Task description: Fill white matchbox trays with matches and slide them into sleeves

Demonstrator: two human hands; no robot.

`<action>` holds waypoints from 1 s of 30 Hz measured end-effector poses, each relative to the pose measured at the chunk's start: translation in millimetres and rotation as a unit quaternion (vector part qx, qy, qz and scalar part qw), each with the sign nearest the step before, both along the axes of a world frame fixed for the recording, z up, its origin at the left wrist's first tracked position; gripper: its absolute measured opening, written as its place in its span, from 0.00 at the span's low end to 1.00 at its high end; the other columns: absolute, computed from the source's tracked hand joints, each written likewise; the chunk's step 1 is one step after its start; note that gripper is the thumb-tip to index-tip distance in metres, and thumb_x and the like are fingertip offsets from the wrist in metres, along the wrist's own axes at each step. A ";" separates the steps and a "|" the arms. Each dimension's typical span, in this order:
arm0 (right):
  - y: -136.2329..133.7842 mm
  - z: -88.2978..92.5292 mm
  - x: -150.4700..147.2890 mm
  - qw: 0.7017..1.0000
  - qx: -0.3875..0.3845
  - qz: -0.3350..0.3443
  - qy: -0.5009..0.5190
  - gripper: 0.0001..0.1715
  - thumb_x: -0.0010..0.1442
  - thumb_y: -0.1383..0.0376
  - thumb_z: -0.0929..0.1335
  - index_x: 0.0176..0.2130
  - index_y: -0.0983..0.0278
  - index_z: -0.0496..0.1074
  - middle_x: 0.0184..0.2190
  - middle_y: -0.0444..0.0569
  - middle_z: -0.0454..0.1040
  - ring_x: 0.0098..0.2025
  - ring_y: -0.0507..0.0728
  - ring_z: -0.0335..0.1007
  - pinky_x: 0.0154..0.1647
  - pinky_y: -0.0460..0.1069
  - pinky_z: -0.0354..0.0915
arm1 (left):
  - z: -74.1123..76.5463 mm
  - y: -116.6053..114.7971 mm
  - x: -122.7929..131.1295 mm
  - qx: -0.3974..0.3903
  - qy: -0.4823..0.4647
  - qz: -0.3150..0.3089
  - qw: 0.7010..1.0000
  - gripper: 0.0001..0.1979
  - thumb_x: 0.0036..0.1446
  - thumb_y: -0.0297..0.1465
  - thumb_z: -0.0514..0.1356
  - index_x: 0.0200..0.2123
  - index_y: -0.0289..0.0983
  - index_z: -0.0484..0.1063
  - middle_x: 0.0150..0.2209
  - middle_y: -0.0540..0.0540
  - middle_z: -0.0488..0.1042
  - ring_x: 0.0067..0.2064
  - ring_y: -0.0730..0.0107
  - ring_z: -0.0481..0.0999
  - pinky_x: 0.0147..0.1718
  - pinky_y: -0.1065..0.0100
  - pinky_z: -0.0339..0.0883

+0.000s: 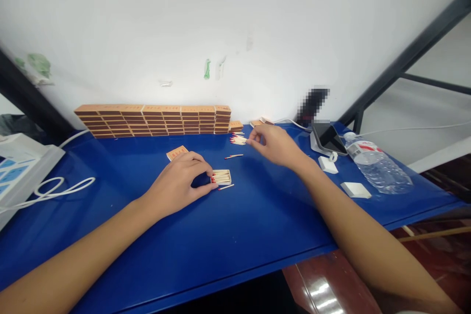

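Note:
My left hand (pixel 182 179) grips the left end of a small matchbox tray (pixel 230 177) between thumb and fingers. Matches (pixel 221 176) with red heads lie in that tray. A flat orange matchbox sleeve (pixel 177 152) rests behind the left hand. Farther back, my right hand (pixel 274 144) is closed in a pinch at the right end of a small pile of matches (pixel 238 139), its fingertips on their plain ends. Between the hands a couple of loose matches (pixel 234 156) lie on the blue table (pixel 221 245), and one single match (pixel 225 187) lies beside the tray.
Stacked matchboxes (pixel 158 120) line the wall, with more boxes (pixel 262 122) behind the right hand. To the right are a device with a dark screen (pixel 328 137), white blocks (pixel 355 190) and a plastic bottle (pixel 380 164). A white cable (pixel 66 184) trails at left.

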State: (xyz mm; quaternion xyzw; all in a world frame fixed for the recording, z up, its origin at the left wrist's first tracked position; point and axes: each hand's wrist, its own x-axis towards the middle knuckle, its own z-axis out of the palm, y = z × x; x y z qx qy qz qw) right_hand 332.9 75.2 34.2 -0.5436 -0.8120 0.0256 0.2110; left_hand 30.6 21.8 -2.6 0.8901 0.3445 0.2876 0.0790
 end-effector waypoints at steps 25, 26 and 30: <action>48.1 -15.4 92.3 0.988 -0.063 -0.114 -0.086 0.19 0.68 0.53 0.69 0.46 0.66 0.79 0.48 0.60 0.81 0.49 0.65 0.76 0.53 0.56 0.69 | 1.8 -1.8 12.5 -0.025 -0.002 -0.014 1.000 0.13 0.71 0.32 0.58 0.55 0.42 0.77 0.45 0.44 0.83 0.53 0.54 0.77 0.49 0.51 0.75; 47.5 -14.2 91.7 0.988 -0.072 -0.114 -0.077 0.19 0.68 0.53 0.68 0.47 0.65 0.79 0.48 0.59 0.81 0.48 0.64 0.77 0.52 0.56 0.69 | 1.0 -0.9 13.5 -0.028 -0.006 -0.015 0.999 0.13 0.70 0.31 0.59 0.55 0.42 0.77 0.43 0.45 0.83 0.52 0.55 0.77 0.49 0.52 0.75; 44.2 -9.7 89.5 0.985 -0.083 -0.129 -0.083 0.24 0.66 0.54 0.71 0.54 0.68 0.76 0.52 0.62 0.80 0.48 0.65 0.77 0.50 0.56 0.70 | 0.0 -1.0 15.7 -0.036 -0.020 -0.011 0.999 0.13 0.70 0.34 0.61 0.54 0.42 0.78 0.43 0.46 0.82 0.51 0.57 0.77 0.50 0.52 0.74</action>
